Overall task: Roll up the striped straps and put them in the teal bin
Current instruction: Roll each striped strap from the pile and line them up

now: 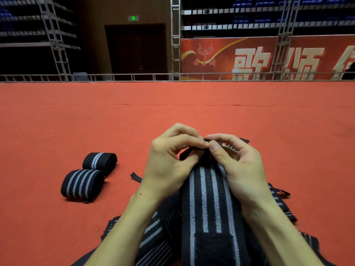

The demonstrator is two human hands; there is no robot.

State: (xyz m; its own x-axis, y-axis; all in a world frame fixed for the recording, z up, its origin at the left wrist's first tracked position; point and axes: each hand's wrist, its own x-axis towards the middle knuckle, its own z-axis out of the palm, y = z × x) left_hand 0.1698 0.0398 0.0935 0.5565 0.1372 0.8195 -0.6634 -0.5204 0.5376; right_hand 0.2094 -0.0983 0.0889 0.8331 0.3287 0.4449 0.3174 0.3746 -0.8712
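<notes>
Loose straps (153, 237) lie heaped nearest the camera, beneath both forearms. Over that heap runs one striped strap (209, 198), laid flat, its long axis pointing straight away from the person across the red carpet floor (172, 104). At its far end the left hand (169, 162) and right hand (240, 166) meet, and their curled fingers (199, 144) pinch the black tip. Left of this strap, a nearer roll (82, 183) and a farther roll (99, 160) sit side by side.

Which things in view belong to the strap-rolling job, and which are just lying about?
Job: left hand and right hand, both pinching the end of the held striped strap; near rolled strap; far rolled strap; loose strap pile. Teal bin not in view.
Lying about: red banner; metal truss; green lit sign.
</notes>
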